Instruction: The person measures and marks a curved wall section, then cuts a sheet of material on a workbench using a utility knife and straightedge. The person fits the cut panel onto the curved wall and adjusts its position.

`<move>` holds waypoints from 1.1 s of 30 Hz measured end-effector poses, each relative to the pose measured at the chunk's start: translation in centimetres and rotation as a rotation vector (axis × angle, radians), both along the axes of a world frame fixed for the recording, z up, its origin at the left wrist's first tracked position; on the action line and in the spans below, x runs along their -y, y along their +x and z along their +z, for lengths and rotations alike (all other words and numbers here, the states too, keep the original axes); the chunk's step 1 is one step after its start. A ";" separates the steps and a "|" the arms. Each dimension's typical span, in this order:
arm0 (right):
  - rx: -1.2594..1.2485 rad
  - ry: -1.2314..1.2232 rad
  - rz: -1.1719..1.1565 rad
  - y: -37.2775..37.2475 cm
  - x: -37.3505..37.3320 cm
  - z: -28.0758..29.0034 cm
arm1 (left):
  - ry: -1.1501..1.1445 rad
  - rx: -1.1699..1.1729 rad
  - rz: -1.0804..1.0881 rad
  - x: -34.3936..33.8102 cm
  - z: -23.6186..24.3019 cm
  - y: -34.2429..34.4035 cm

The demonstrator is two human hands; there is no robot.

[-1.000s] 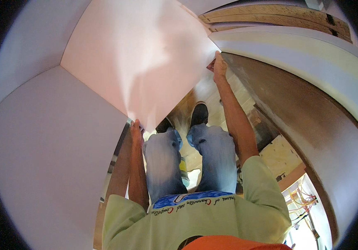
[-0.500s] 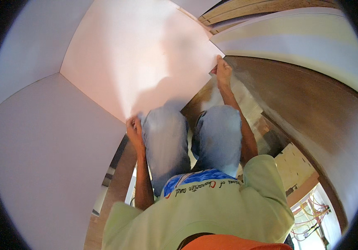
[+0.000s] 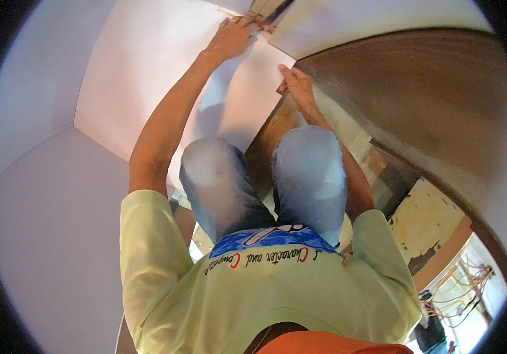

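A pale, pinkish-white flat panel (image 3: pixel 124 76) lies in front of me between the side walls, its edge running past my knees. My left hand (image 3: pixel 233 40) rests at its far edge, fingers stretched out and apart, close to the gap by the right wall. At the panel's right corner, my right hand (image 3: pixel 298 87) pinches the edge, with the thumb uppermost and the other fingers curled at the edge, partly hidden.
Plain pale walls (image 3: pixel 47 218) rise on the left. To the right stands a brown wood-grain panel (image 3: pixel 418 100) below a white one (image 3: pixel 371 23). Loose coloured wires (image 3: pixel 463 289) hang at the lower right. My bent knees (image 3: pixel 309 177) are close to the panel's near edge.
My left hand has left the panel's near corner and reached forward to its far edge. My right hand stays at the right corner. The view has shifted somewhat.
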State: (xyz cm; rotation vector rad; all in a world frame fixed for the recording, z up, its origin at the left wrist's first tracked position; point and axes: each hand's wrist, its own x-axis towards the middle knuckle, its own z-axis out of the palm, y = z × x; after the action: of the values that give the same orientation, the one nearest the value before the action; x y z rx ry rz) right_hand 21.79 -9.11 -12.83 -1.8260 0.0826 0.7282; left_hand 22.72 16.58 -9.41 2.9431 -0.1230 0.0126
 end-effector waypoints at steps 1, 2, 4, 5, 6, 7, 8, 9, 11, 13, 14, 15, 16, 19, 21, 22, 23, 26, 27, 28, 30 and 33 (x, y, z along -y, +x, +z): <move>0.021 -0.019 0.008 -0.1 -0.1 -0.1 | 0.016 0.012 -0.024 0.0 0.2 0.5; 0.035 -0.076 0.007 -0.2 -0.2 -0.1 | -0.006 0.018 -0.037 -0.1 0.4 0.8; -0.037 0.008 -0.046 -0.5 -0.2 0.0 | -0.042 -0.054 -0.035 -0.2 0.9 1.2; -0.047 0.018 -0.064 -0.7 -0.1 0.0 | -0.063 -0.036 -0.035 0.0 1.0 1.2; -0.066 0.023 -0.078 -0.7 -0.2 0.0 | -0.071 -0.027 -0.012 0.1 1.0 1.3; 0.034 -0.018 -0.027 -0.7 -0.2 0.1 | -0.079 -0.018 0.014 0.3 1.0 1.3; 0.124 -0.060 0.029 -0.7 -0.3 0.2 | -0.077 0.003 0.021 0.4 0.9 1.4; 0.199 -0.118 0.073 -0.5 -0.5 0.4 | -0.072 0.024 0.030 0.6 0.7 1.4; 0.077 -0.080 -0.010 -0.4 -0.6 0.8 | -0.012 -0.008 0.063 0.9 0.2 1.6; 0.012 0.037 -0.040 -0.5 -0.4 1.1 | -0.117 -0.001 0.077 1.0 -0.3 1.6; 0.021 0.010 -0.028 -0.2 -0.5 1.3 | -0.154 -0.019 0.097 1.1 -0.6 1.6; 0.029 -0.003 0.003 -0.2 -0.3 1.4 | -0.141 0.022 0.120 1.4 -0.8 1.6; 0.030 -0.065 0.009 0.0 -0.4 1.4 | -0.110 0.053 0.151 1.6 -1.0 1.7; -0.003 -0.038 0.016 -0.1 -0.2 1.4 | -0.045 0.079 0.211 2.2 -1.0 1.4; 0.010 -0.046 0.017 0.1 -0.3 1.3 | -0.012 0.035 0.238 2.8 -0.8 1.6; 0.009 -0.018 0.014 0.1 -0.3 1.2 | 0.001 -0.011 0.258 3.0 -0.6 1.7; 0.016 0.001 0.008 0.0 -0.3 1.1 | 0.011 -0.055 0.278 3.1 -0.4 1.9; 0.040 0.012 0.039 0.1 -0.2 1.1 | -0.022 -0.059 0.295 3.3 0.1 1.7; 0.021 0.017 0.031 0.2 -0.1 1.1 | -0.098 -0.055 0.328 3.3 0.2 1.6; -0.006 -0.002 0.009 0.3 -0.1 1.2 | -0.080 -0.031 0.328 3.3 0.3 1.6; -0.036 -0.019 0.048 0.4 0.1 1.5 | -0.045 -0.056 0.300 3.4 0.4 1.6; -0.033 -0.046 0.056 0.4 0.3 1.8 | -0.052 -0.060 0.287 3.4 0.2 1.6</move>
State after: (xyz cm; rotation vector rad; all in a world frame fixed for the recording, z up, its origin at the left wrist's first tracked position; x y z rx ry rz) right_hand 22.15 -9.44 -10.98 -1.8666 0.0703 0.8022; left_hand 24.37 13.17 -9.18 2.8790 0.3042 -0.0298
